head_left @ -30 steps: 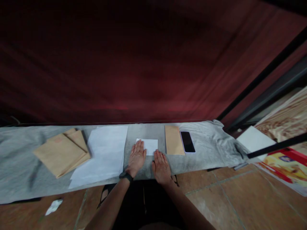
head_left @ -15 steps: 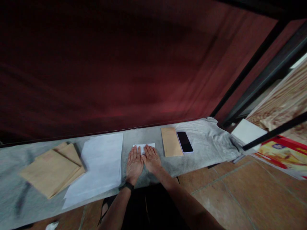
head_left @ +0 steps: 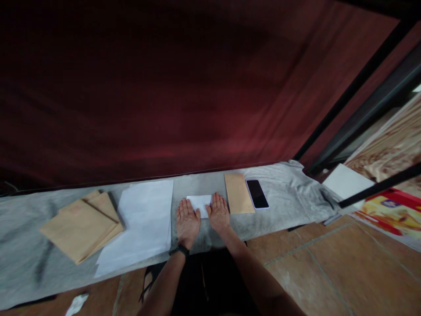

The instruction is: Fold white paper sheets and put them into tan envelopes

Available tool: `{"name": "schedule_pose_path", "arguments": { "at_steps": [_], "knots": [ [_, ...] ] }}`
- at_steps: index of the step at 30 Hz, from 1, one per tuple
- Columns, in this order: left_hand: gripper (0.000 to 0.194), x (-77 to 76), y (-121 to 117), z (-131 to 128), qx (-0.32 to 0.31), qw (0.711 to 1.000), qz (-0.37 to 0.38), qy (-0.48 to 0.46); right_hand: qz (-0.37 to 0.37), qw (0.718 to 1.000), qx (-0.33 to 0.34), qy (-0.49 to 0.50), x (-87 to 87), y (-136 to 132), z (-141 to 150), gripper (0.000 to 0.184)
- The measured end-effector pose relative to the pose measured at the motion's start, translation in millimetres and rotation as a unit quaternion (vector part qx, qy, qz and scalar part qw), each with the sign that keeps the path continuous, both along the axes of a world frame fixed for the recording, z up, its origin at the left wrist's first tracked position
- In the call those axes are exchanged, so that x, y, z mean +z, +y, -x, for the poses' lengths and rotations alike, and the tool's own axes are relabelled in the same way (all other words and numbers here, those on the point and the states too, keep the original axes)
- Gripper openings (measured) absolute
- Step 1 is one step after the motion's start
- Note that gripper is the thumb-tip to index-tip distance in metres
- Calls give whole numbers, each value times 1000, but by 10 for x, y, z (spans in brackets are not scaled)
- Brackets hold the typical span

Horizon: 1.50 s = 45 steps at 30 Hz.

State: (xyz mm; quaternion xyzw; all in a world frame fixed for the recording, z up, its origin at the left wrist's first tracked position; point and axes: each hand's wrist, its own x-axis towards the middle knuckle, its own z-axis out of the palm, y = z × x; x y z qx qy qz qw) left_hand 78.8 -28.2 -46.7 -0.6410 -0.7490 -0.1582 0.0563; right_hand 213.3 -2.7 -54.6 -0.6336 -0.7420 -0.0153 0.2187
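Observation:
A small folded white paper [head_left: 199, 203] lies on the grey cloth [head_left: 283, 199] in front of me. My left hand [head_left: 187, 222] lies flat on the paper's near left part, fingers together. My right hand [head_left: 218, 213] presses flat on its right end. Neither hand grips anything. A black band sits on my left wrist. A brown envelope [head_left: 238, 193] lies just right of my right hand, with a black phone [head_left: 257, 194] beside it.
A stack of white sheets [head_left: 141, 219] lies left of my hands, and several brown envelopes [head_left: 82, 224] further left. A dark red curtain hangs behind the cloth. Tiled floor, a white board [head_left: 345, 182] and a colourful poster [head_left: 391, 213] lie to the right. A crumpled paper scrap [head_left: 76, 303] is on the floor.
My hands came together over the folded paper, then slid apart, left hand to the near left, right hand to the right end. The view shifted slightly.

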Motion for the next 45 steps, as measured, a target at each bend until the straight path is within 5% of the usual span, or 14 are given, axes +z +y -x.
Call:
{"name": "schedule_pose_path", "arguments": {
  "at_steps": [11, 18, 23, 33, 45],
  "knots": [
    [67, 44, -23, -23, 16, 1000, 0, -10, 16, 999, -33, 18, 51, -52, 12, 60],
    [68, 59, -21, -21, 12, 1000, 19, -2, 27, 996, 89, 4, 27, -321, -60, 53],
    [65, 83, -36, 27, 3, 1000, 23, -6, 28, 996, 82, 3, 57, -393, -70, 54],
    [55, 65, 73, -225, -239, 966, 88, -46, 45, 992, 110, -31, 67, -392, -83, 60],
    [62, 25, 31, 100, -88, 993, 72, -17, 17, 997, 77, -14, 39, -375, -42, 53]
  ]
}}
